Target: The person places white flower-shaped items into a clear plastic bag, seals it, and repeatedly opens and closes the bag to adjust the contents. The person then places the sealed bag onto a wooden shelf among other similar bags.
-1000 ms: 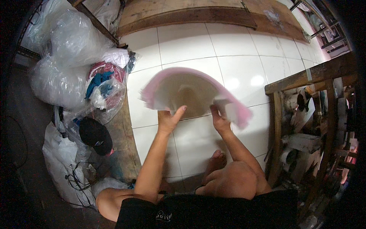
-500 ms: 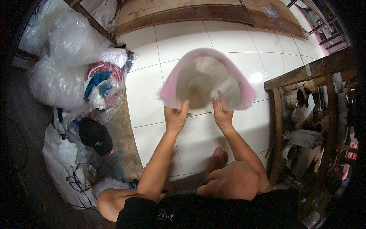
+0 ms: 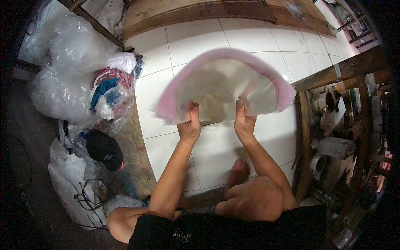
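Note:
A thick stack of clear plastic sheets (image 3: 227, 79) with a pink fanned edge is bowed into an arch above the white tiled floor. My left hand (image 3: 189, 126) grips its near left part, thumb on top and fingers underneath. At the near right part, my right hand (image 3: 244, 123) holds the stack the same way, with the thumb pressed on the upper face. The sheets are slightly blurred and I cannot tell whether they are single sheets or flat bags. Most of my fingers are hidden beneath them.
Clear plastic bundles (image 3: 62, 89), clothes and a black cap (image 3: 104, 149) lie on the left beside a wooden board (image 3: 139, 160). A wooden rack (image 3: 303, 137) holding various objects stands on the right. Across the far side runs a wooden platform (image 3: 196, 14).
The stack has spread wider and flatter, its pink ends moving outward and its arch loosening. Both hands keep their hold, with the thumbs now pointing more upright.

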The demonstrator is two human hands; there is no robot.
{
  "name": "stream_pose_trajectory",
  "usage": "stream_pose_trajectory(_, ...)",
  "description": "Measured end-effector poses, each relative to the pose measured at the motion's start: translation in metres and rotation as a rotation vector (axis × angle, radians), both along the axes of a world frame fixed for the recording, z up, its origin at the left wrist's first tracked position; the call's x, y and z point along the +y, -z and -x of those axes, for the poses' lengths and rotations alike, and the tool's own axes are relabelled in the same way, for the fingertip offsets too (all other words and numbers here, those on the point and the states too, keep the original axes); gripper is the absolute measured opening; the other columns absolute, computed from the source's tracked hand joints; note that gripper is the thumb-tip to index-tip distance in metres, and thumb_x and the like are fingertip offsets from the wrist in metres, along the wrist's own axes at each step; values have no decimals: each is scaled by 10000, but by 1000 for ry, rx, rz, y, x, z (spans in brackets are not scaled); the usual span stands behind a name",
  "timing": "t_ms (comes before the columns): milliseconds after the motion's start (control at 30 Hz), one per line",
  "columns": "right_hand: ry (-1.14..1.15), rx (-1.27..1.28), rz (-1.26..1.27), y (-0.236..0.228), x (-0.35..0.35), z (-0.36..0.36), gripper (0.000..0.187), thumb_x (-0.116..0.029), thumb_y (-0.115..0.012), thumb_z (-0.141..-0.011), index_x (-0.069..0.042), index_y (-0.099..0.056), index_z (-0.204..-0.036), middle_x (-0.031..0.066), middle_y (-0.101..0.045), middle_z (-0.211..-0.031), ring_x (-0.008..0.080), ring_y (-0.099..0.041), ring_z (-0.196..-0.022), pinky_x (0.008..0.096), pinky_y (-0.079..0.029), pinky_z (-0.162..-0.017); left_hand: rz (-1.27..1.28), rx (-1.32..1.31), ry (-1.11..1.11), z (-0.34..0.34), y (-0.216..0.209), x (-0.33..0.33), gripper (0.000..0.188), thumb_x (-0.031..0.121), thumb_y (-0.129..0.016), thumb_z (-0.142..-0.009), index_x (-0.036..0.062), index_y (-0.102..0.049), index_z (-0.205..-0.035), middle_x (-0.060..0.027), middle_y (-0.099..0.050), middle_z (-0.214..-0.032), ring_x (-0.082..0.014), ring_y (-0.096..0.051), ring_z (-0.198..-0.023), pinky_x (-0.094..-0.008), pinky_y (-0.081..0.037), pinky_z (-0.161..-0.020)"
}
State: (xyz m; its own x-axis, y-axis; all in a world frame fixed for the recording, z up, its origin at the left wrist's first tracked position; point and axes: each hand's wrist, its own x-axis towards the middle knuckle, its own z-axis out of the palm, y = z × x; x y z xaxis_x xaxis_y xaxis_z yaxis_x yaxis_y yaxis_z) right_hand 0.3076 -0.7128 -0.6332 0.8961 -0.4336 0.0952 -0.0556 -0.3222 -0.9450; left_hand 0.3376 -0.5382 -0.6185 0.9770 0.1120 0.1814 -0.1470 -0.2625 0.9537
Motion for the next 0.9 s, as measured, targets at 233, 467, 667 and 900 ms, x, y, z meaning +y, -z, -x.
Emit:
stream_pose_trajectory(233, 13, 1, -27, 32, -12, 11, 327, -231, -595, -961, 41, -632, -1138, 153, -659, -1085, 209, -592, -1041, 309, -442, -930, -146, -240, 40, 0, -3, -12, 198, 178, -597, -914, -12, -623, -862, -108, -614, -801, -247, -562, -779, -356, -433, -707)
stream_pose_trajectory(467, 15, 69, 16, 3, -3, 7, 319, -216, -582, -967, 46, -624, -1145, 144, -654, -1069, 207, -594, -1009, 303, -452, -911, -24, 141, -17, 5, 4, -12, 289, 181, -637, -886, -60, -612, -1045, -166, -626, -1009, -326, -571, -942, -405, -432, -872)
stream_pose_trajectory(667, -32, -63, 183, 28, -9, 14, 347, -235, -586, -963, 42, -617, -1170, 145, -648, -1100, 209, -584, -1038, 317, -442, -932, -13, -172, -35, 10, 5, -27, 237, 203, -600, -919, -32, -616, -896, -144, -611, -846, -253, -559, -817, -377, -430, -736)
stream_pose_trajectory(900, 18, 50, -174, 33, -8, 13, 359, -249, -590, -962, 33, -621, -1181, 134, -642, -1130, 202, -577, -1050, 325, -429, -949, 41, 61, 17, 10, 18, -20, 271, 221, -611, -914, -47, -631, -945, -165, -611, -871, -286, -556, -859, -403, -429, -761)
